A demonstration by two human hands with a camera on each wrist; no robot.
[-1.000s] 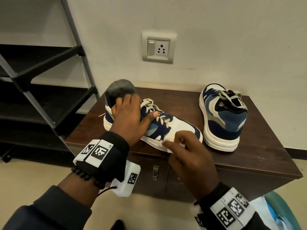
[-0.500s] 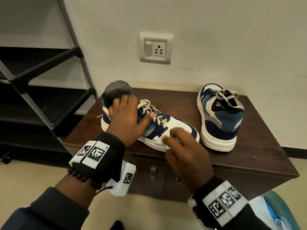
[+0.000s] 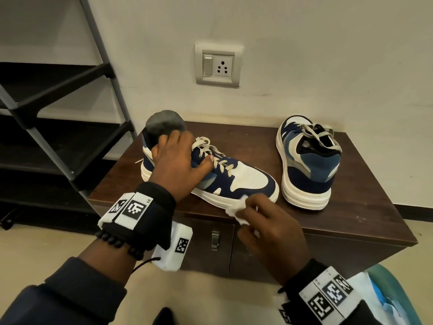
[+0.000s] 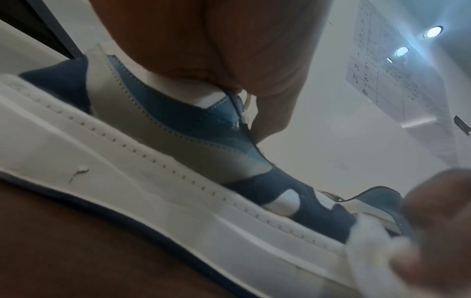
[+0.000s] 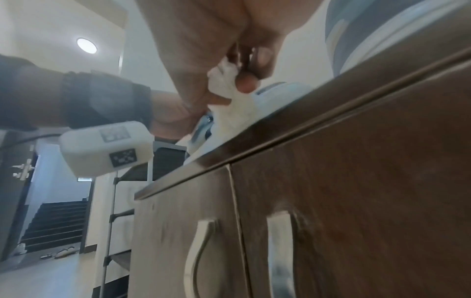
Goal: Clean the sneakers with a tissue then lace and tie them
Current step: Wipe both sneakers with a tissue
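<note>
Two navy, blue and white sneakers stand on a dark wooden cabinet (image 3: 365,221). The near sneaker (image 3: 246,181) lies across the top, toe to the right, with a grey stuffing ball (image 3: 164,124) in its collar. My left hand (image 3: 180,167) grips it over the collar and laces; the left wrist view shows its side panel (image 4: 178,141) and white midsole. My right hand (image 3: 264,221) pinches a crumpled white tissue (image 3: 236,211) against the sole near the toe; the right wrist view shows the tissue (image 5: 234,100). The second sneaker (image 3: 309,165) stands to the right, heel toward me, laces loose.
A black metal shelf rack (image 3: 58,118) stands left of the cabinet. A wall socket (image 3: 218,65) sits above the sneakers. The cabinet front has two metal door handles (image 5: 201,252). A teal object (image 3: 393,292) shows at the lower right.
My right hand with the tissue has slid down from the white toe box to the sole edge near the cabinet's front. The left hand keeps its hold on the sneaker.
</note>
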